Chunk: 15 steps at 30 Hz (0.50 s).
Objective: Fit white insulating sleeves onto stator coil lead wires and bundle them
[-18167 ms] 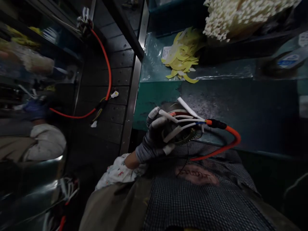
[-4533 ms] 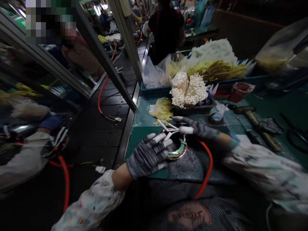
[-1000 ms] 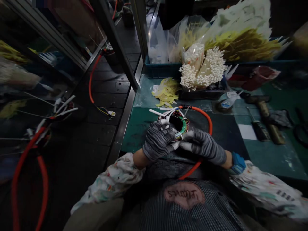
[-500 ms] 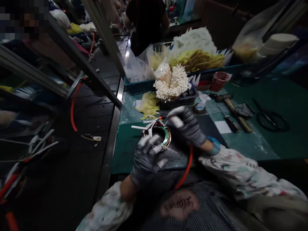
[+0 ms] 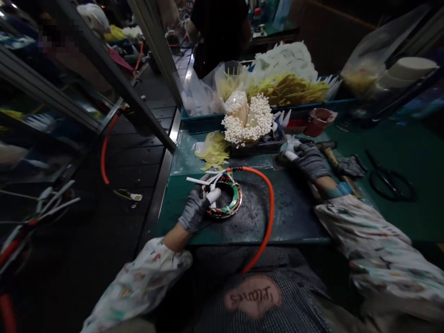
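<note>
My left hand, in a grey glove with white fingertips, grips the left side of a ring-shaped motor stator lying on the work table. Its thumb rests over the rim; the other fingers are partly hidden behind the ring. White sleeved leads stick out to the left of the stator. A thick orange cable runs from its top and curves down to the table's front edge. Further right, my right hand, gloved alike, has its fingers curled at the spot beside the dark bin; what they hold is mostly hidden.
Behind stand a dark bin with white-tipped sticks, yellow slips and a blue tray of white and yellow pieces. Scissors and a hammer lie right. A metal post rises left; a co-worker is beyond.
My right hand has left the stator's leads and moved right to the place where a small labelled bottle stood. My left hand has shifted left and now grips the stator's side.
</note>
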Each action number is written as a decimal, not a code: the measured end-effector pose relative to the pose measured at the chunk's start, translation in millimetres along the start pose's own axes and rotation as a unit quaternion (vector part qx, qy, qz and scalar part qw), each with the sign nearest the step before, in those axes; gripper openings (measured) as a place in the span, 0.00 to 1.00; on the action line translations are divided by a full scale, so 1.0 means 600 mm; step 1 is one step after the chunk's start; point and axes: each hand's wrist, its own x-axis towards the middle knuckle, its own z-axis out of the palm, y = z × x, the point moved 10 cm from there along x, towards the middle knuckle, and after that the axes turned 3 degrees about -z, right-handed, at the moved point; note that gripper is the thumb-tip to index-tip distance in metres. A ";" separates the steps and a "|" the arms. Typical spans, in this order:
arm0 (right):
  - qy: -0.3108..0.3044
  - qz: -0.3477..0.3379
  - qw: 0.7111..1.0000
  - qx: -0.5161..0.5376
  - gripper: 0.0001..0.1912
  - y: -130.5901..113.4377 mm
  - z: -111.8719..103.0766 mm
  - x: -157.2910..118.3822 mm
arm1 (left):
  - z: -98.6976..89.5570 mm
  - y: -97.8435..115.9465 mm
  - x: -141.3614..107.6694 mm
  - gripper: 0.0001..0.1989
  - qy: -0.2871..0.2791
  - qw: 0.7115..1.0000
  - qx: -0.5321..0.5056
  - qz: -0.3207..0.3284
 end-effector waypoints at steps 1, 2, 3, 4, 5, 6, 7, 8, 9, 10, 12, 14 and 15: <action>0.000 0.006 1.000 0.003 0.09 -0.007 -0.008 -0.002 | 0.002 0.002 0.003 0.34 0.011 1.000 0.006 0.012; -0.002 0.013 1.000 0.004 0.09 -0.017 -0.019 -0.007 | 0.002 0.004 0.005 0.34 0.020 0.999 0.021 0.027; -0.003 0.014 1.000 0.007 0.09 -0.033 -0.031 -0.016 | 0.001 0.005 0.006 0.32 0.026 0.998 0.041 0.040; -0.004 0.010 1.000 0.012 0.08 -0.055 -0.043 -0.030 | -0.002 0.007 0.008 0.31 0.029 0.996 0.060 0.051; 0.004 0.003 1.000 0.016 0.07 -0.082 -0.057 -0.049 | -0.006 0.009 0.011 0.30 0.032 0.995 0.074 0.062; 0.020 -0.021 0.999 0.022 0.06 -0.117 -0.070 -0.073 | -0.008 0.010 0.017 0.30 0.031 0.994 0.083 0.069; 0.004 -0.051 0.998 0.037 0.06 -0.156 -0.069 -0.101 | -0.010 0.012 0.023 0.29 0.025 0.993 0.092 0.073; -0.038 -0.070 0.995 0.063 0.05 -0.192 -0.054 -0.133 | -0.010 0.013 0.029 0.28 0.018 0.992 0.102 0.077; -0.086 -0.096 0.987 0.096 0.05 -0.230 -0.034 -0.170 | -0.008 0.015 0.033 0.27 0.008 0.990 0.117 0.081; -0.135 -0.115 0.975 0.137 0.05 -0.261 -0.009 -0.208 | -0.006 0.018 0.034 0.25 0.002 0.987 0.137 0.088; -0.186 -0.115 0.963 0.155 0.10 -0.293 0.033 -0.276 | -0.005 0.025 0.022 0.23 0.013 0.976 0.184 0.114; -0.192 -0.099 0.966 0.145 0.15 -0.293 0.061 -0.324 | -0.005 0.033 -0.008 0.23 0.045 0.961 0.221 0.158; -0.189 -0.094 0.968 0.138 0.16 -0.288 0.068 -0.342 | -0.003 0.036 -0.028 0.23 0.058 0.954 0.233 0.182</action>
